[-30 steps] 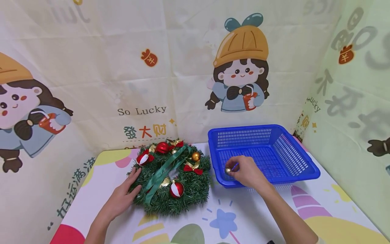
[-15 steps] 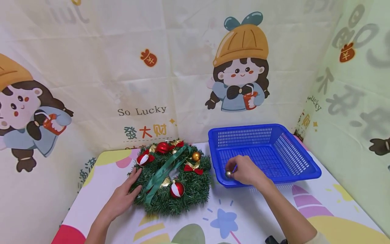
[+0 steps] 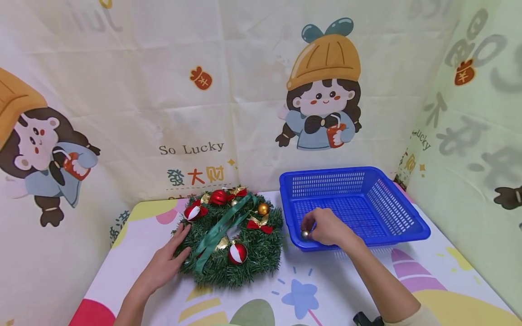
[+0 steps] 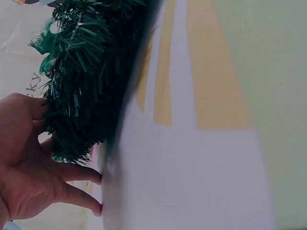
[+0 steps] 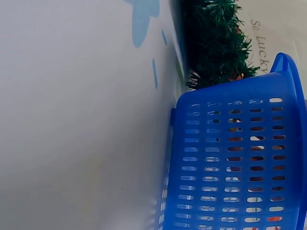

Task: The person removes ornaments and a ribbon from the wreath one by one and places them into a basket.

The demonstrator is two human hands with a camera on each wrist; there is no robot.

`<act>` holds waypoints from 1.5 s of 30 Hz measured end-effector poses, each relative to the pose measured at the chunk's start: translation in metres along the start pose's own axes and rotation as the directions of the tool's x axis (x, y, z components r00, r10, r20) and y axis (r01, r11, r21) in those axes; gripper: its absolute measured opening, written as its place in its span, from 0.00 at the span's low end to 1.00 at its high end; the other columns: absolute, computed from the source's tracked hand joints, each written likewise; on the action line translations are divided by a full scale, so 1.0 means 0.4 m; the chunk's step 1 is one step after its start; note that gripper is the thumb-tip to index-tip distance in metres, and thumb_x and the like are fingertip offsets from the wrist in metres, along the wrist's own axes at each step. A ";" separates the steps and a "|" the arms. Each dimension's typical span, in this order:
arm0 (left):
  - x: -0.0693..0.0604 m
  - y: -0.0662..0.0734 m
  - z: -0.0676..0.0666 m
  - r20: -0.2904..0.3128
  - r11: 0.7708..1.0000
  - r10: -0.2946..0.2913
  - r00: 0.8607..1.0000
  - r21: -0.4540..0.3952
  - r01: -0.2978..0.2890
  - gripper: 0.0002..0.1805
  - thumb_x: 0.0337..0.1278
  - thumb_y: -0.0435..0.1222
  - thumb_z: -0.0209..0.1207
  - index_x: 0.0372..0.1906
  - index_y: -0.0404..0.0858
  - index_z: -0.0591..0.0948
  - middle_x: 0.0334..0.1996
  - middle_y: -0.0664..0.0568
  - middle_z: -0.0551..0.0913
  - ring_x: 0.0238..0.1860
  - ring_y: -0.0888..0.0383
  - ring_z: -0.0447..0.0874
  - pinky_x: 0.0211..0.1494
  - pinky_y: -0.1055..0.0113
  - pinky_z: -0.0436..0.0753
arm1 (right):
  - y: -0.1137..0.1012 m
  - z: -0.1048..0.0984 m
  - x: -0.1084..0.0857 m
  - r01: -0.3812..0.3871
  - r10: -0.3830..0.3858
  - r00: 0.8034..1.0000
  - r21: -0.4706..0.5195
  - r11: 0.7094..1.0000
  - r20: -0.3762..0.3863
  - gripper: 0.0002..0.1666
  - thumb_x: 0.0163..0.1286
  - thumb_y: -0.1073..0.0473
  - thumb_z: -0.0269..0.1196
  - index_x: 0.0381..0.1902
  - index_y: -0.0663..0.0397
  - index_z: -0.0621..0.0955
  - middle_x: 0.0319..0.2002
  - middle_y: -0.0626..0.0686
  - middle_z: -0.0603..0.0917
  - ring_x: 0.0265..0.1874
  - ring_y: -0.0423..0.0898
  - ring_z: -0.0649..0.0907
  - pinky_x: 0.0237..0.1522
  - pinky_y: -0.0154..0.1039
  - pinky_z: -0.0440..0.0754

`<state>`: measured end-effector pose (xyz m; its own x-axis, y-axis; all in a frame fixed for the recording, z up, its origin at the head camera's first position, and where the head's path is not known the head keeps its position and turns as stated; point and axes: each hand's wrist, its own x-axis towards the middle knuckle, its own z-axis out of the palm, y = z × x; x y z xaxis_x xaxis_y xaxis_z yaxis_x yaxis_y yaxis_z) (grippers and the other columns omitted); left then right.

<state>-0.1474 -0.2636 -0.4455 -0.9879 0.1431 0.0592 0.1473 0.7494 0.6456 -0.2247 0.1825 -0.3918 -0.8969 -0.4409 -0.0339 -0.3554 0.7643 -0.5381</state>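
A green Christmas wreath (image 3: 261, 253) lies on the left of the table, decorated with red and white baubles, an orange-gold bauble (image 3: 263, 208), bows and a green ribbon (image 3: 220, 231). My left hand (image 3: 165, 262) rests against its left edge. In the left wrist view, the spread fingers of that hand (image 4: 29, 172) touch the wreath (image 4: 86, 67), and two fingertips reach the table. With my right hand (image 3: 330, 228) I pinch a small pale-gold bauble (image 3: 305, 234) inside the front left corner of the blue basket (image 3: 355, 170). In the right wrist view, the basket wall (image 5: 230, 167) hides this hand.
The perforated basket stands right of the wreath, close to it. Behind the table hangs a printed cloth (image 3: 244, 113); another cloth wall (image 3: 481, 158) closes the right side. A patterned white cover (image 3: 338, 290) lies on the table.
My right hand has sunk slightly into the basket corner with the small bauble. The left hand and the wreath have stayed in place, and the head view has shifted a little.
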 end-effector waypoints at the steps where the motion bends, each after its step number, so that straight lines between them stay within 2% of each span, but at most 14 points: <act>1: 0.000 0.000 0.000 -0.001 1.000 -0.001 1.000 -0.001 0.001 0.35 0.82 0.44 0.52 0.84 0.43 0.56 0.84 0.38 0.47 0.80 0.27 0.50 0.74 0.27 0.59 | 0.000 0.000 0.000 0.000 0.000 1.000 0.000 1.000 0.000 0.08 0.58 0.69 0.72 0.32 0.51 0.88 0.30 0.46 0.88 0.36 0.43 0.84 0.46 0.48 0.84; 24: 0.001 -0.002 -0.003 0.019 0.999 -0.022 1.000 -0.025 0.022 0.36 0.81 0.46 0.52 0.85 0.45 0.55 0.85 0.40 0.46 0.81 0.29 0.48 0.75 0.28 0.59 | 0.008 0.008 0.004 0.010 -0.010 1.000 0.027 1.000 0.007 0.06 0.60 0.68 0.74 0.35 0.53 0.90 0.30 0.47 0.89 0.34 0.42 0.84 0.44 0.46 0.84; 36: 0.000 0.001 -0.004 0.025 0.999 -0.029 0.999 -0.034 0.030 0.36 0.82 0.46 0.51 0.85 0.45 0.55 0.85 0.40 0.45 0.81 0.29 0.47 0.76 0.28 0.57 | 0.006 0.010 0.001 -0.011 0.011 1.000 0.036 0.999 0.002 0.05 0.61 0.66 0.74 0.36 0.53 0.90 0.30 0.48 0.88 0.35 0.43 0.83 0.43 0.47 0.83; 45: 0.000 0.003 -0.004 0.031 0.998 -0.045 0.999 -0.032 0.046 0.36 0.82 0.46 0.52 0.85 0.45 0.55 0.85 0.40 0.45 0.81 0.29 0.47 0.76 0.28 0.58 | -0.003 0.007 -0.001 -0.009 0.010 1.000 0.032 0.999 -0.011 0.08 0.59 0.69 0.74 0.36 0.54 0.90 0.31 0.48 0.88 0.36 0.44 0.85 0.45 0.49 0.85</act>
<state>-0.1473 -0.2639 -0.4436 -0.9915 0.1296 0.0065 0.1003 0.7339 0.6718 -0.2231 0.1807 -0.3936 -0.9031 -0.4284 -0.0300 -0.3384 0.7527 -0.5647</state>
